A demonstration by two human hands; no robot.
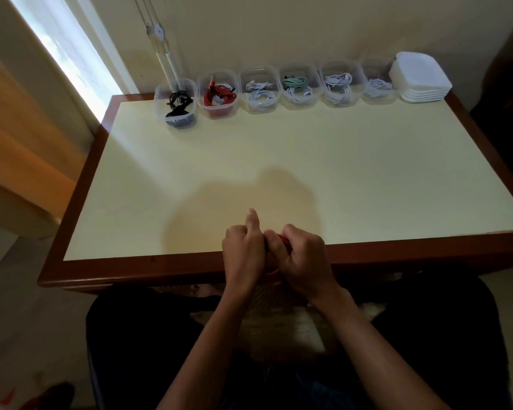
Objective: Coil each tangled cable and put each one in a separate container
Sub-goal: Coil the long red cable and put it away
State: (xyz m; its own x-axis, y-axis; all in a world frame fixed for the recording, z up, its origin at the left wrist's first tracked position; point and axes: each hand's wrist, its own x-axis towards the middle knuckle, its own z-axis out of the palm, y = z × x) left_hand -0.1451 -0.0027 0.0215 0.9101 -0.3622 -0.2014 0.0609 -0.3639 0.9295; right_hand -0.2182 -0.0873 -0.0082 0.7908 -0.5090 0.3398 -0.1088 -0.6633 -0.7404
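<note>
My left hand (243, 253) and my right hand (301, 255) are pressed together over the table's near edge, both closed on a red cable (274, 273) that shows only as small bits between and below the fingers. Along the far edge stands a row of clear containers. The leftmost container (175, 106) holds a black cable. Beside it, another container (218, 94) holds a red cable. The others hold white cables, and one container (298, 87) also has a green cable.
The table (249, 161) has a pale yellow top and a brown wooden rim. A stack of white lids (419, 78) sits at the far right of the row. A wall runs behind the containers, and a bright window is at the left.
</note>
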